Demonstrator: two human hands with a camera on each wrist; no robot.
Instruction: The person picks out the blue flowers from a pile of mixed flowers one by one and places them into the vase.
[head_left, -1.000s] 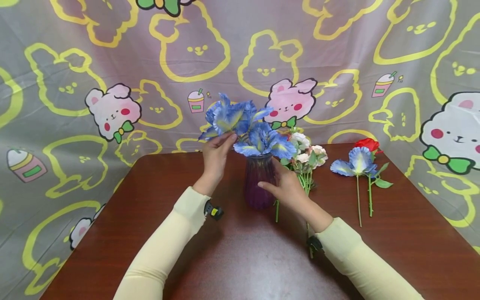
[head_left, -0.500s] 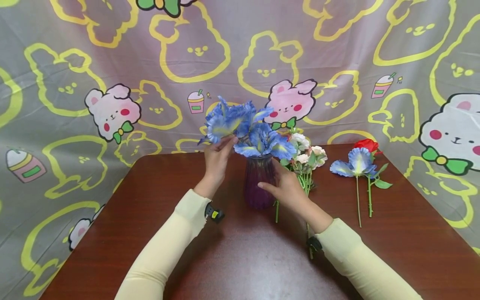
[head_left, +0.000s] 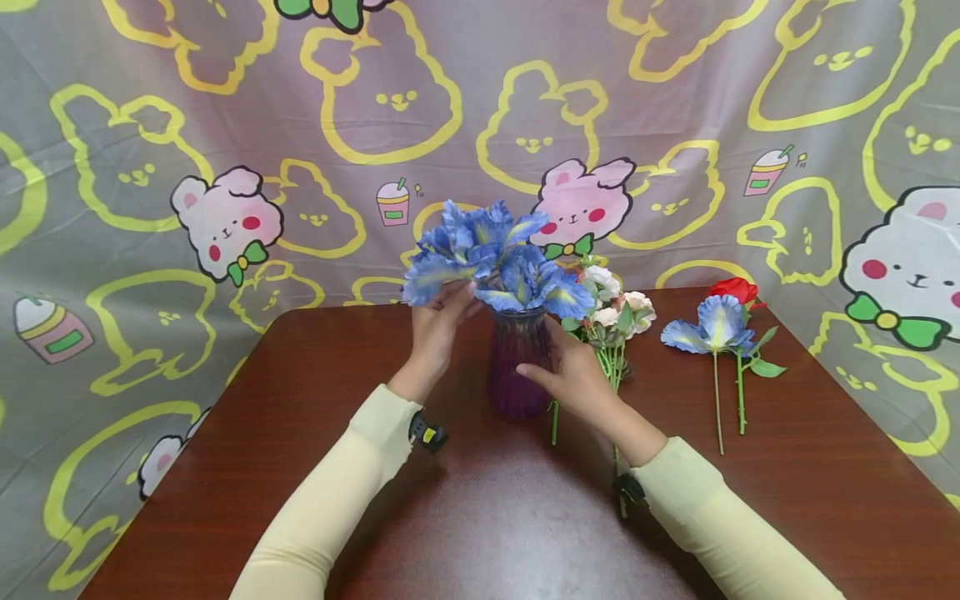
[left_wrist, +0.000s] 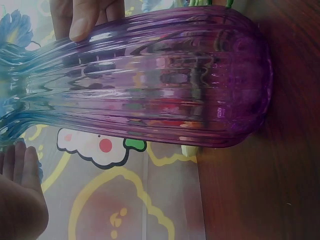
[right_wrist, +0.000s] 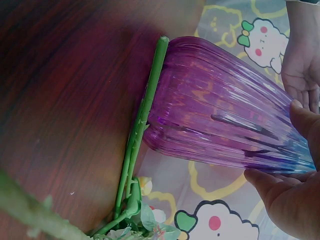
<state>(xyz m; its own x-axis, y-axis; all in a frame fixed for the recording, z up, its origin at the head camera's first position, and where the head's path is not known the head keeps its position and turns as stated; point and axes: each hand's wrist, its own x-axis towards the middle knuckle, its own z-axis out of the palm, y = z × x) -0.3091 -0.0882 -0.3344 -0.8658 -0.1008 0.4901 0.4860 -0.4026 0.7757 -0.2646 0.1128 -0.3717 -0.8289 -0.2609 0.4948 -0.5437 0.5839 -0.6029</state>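
Observation:
A ribbed glass vase (head_left: 517, 367), purple at the base and bluish toward the neck, stands upright on the table with blue irises (head_left: 528, 279) spread above its mouth. My right hand (head_left: 581, 375) grips its side from the right; in the right wrist view the thumb and fingers hold the vase (right_wrist: 215, 105) on both sides. My left hand (head_left: 435, 329) is just left of the vase neck, under the petals of the leftmost iris (head_left: 442, 271), which partly cover its fingertips. In the left wrist view the fingers of this hand (left_wrist: 22, 185) look fairly straight, close to the vase neck.
Right of the vase lie pale pink-white flowers (head_left: 611, 304) with green stems, one stem close by the vase base. Farther right on the brown table (head_left: 300, 450) are a single blue iris (head_left: 712, 325) and a red rose (head_left: 731, 290). A cartoon-printed cloth (head_left: 465, 108) hangs behind.
The leftmost iris has turned and dropped, its petals now hanging over my left fingertips. The left hand has lowered slightly from where it pinched beneath the bloom. My right hand stays on the vase.

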